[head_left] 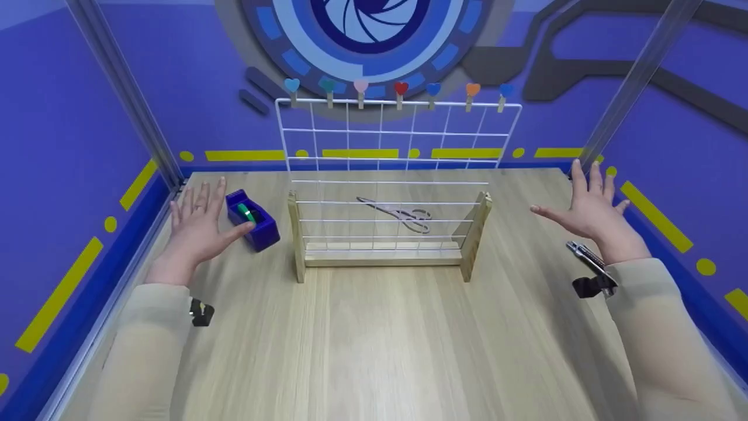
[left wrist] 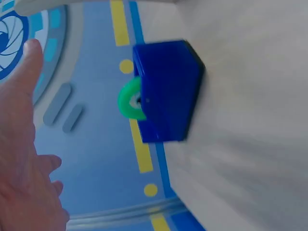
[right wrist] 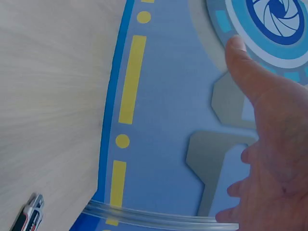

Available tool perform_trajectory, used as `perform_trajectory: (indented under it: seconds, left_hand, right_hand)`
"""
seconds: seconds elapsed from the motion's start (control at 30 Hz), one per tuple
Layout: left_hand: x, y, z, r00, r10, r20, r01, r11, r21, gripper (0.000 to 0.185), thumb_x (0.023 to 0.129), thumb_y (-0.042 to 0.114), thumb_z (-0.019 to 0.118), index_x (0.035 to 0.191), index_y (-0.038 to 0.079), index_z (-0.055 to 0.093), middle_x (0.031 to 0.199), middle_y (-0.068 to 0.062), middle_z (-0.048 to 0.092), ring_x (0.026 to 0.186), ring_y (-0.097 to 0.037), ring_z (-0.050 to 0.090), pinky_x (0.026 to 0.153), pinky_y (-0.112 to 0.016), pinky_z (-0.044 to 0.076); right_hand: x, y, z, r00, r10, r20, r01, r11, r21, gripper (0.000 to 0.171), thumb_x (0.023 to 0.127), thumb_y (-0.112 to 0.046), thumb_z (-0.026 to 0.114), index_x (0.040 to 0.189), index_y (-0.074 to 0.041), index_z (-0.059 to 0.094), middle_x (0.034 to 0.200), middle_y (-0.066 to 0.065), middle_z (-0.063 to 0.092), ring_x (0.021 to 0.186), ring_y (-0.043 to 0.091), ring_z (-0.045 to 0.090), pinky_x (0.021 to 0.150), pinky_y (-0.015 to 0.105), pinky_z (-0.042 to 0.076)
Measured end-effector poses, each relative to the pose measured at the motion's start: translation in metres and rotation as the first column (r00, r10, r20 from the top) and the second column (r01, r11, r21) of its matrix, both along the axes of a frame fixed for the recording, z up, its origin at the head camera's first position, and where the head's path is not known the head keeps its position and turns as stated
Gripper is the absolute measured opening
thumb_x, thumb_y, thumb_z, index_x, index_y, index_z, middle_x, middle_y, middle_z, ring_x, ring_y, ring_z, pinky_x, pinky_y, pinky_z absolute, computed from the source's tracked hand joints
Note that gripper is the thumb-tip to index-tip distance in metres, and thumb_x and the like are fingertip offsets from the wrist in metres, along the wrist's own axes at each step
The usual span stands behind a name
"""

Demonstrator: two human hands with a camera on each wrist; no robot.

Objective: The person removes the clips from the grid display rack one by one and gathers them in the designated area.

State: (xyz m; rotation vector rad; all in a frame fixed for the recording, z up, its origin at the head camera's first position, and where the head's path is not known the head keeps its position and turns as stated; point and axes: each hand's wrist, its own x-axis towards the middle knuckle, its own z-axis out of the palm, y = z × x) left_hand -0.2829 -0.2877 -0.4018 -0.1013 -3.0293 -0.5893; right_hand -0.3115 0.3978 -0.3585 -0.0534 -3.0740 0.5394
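My left hand [head_left: 198,231] is raised with its fingers spread, holding nothing. Just right of it stands a blue tape dispenser [head_left: 267,235] carrying a green tape roll [head_left: 246,214]; the thumb overlaps its edge in the head view. Over on the right side, my right hand [head_left: 597,215] also has spread fingers and an empty palm. Closest to that hand is a utility knife [head_left: 583,254] on the table, partly covered by the wrist mount in the head view. In the right wrist view the knife [right wrist: 32,214] shows at the lower left corner.
Between the hands, a white wire grid [head_left: 397,133] stands in a wooden base [head_left: 383,258]. Several heart-topped clothespins, including a red one [head_left: 400,89], line its top wire. Scissors [head_left: 403,214] lie behind the lower wires. Blue walls [head_left: 52,117] enclose the wooden table [head_left: 374,351].
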Motion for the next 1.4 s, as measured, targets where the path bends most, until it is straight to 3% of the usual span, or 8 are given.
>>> perform_trajectory:
  seconds: [0.33,0.53,0.63,0.73,0.83,0.9,1.07,1.4]
  left_hand:
    - [-0.011,0.03,-0.003,0.999,-0.043,-0.016,0.046,0.941,0.336,0.108,0.093,0.062,0.067,0.167,0.026,-0.003,0.174,-0.016,0.005,0.158,-0.047,0.009,0.124,-0.07,0.017]
    - [-0.019,0.054,-0.016,0.994,-0.059,-0.091,0.102,0.797,0.595,0.089,0.095,0.036,0.076,0.165,0.019,0.023,0.17,-0.01,0.03,0.154,-0.035,0.033,0.124,-0.054,0.032]
    - [-0.025,0.063,-0.022,0.987,-0.099,-0.124,0.158,0.687,0.71,0.084,0.095,0.024,0.077,0.163,0.013,0.028,0.167,-0.01,0.037,0.153,-0.03,0.037,0.123,-0.047,0.036]
    - [-0.029,0.07,-0.027,0.983,-0.124,-0.136,0.183,0.6,0.779,0.079,0.096,0.018,0.075,0.162,0.011,0.031,0.164,-0.013,0.041,0.151,-0.029,0.041,0.12,-0.043,0.04]
    - [-0.031,0.076,-0.031,0.985,-0.123,-0.121,0.169,0.556,0.814,0.074,0.098,0.019,0.072,0.161,0.012,0.034,0.162,-0.012,0.044,0.148,-0.029,0.045,0.116,-0.035,0.045]
    - [-0.031,0.079,-0.034,0.989,-0.11,-0.098,0.143,0.55,0.823,0.071,0.098,0.023,0.072,0.16,0.013,0.038,0.16,-0.012,0.047,0.146,-0.028,0.048,0.112,-0.03,0.048]
    - [-0.033,0.084,-0.04,0.994,-0.094,-0.058,0.099,0.524,0.846,0.065,0.099,0.031,0.071,0.155,0.011,0.046,0.155,-0.01,0.054,0.139,-0.024,0.055,0.102,-0.024,0.055]
    - [-0.033,0.091,-0.046,0.995,-0.061,-0.077,0.096,0.456,0.885,0.054,0.1,0.028,0.069,0.149,0.012,0.053,0.148,-0.01,0.061,0.122,-0.007,0.064,0.097,-0.022,0.057]
  right_hand:
    - [-0.002,-0.022,0.022,0.984,0.037,-0.175,-0.082,0.963,-0.256,0.105,0.097,-0.065,0.057,0.166,-0.017,-0.004,0.173,0.023,-0.004,0.155,0.055,0.003,0.119,0.078,0.009]
    - [0.0,-0.045,0.039,0.954,-0.039,-0.296,-0.119,0.859,-0.497,0.082,0.101,-0.056,0.056,0.165,-0.018,0.02,0.17,0.015,0.028,0.153,0.04,0.031,0.122,0.065,0.028]
    - [-0.002,-0.059,0.049,0.943,-0.077,-0.325,-0.156,0.759,-0.632,0.071,0.103,-0.051,0.057,0.161,-0.02,0.032,0.164,0.011,0.041,0.149,0.029,0.042,0.123,0.057,0.033]
    - [-0.003,-0.074,0.059,0.939,-0.092,-0.332,-0.224,0.569,-0.791,0.061,0.103,-0.044,0.061,0.154,-0.018,0.043,0.156,0.01,0.05,0.141,0.023,0.05,0.125,0.055,0.031]
    - [-0.005,-0.088,0.071,0.939,-0.097,-0.33,-0.275,0.363,-0.89,0.055,0.1,-0.038,0.067,0.148,-0.016,0.05,0.148,0.008,0.059,0.135,0.022,0.056,0.126,0.056,0.03]
    - [-0.006,-0.097,0.079,0.938,-0.094,-0.334,-0.298,0.275,-0.914,0.052,0.099,-0.034,0.069,0.144,-0.014,0.054,0.142,0.007,0.063,0.134,0.023,0.058,0.125,0.053,0.032]
    - [-0.011,-0.114,0.099,0.938,-0.071,-0.34,-0.324,0.172,-0.93,0.047,0.095,-0.029,0.076,0.135,-0.01,0.062,0.128,0.004,0.072,0.126,0.023,0.061,0.113,0.044,0.04]
    - [-0.028,-0.134,0.122,0.947,-0.007,-0.322,-0.321,0.063,-0.945,0.033,0.089,-0.021,0.083,0.114,-0.001,0.075,0.097,0.005,0.079,0.088,0.017,0.07,0.083,0.029,0.052]
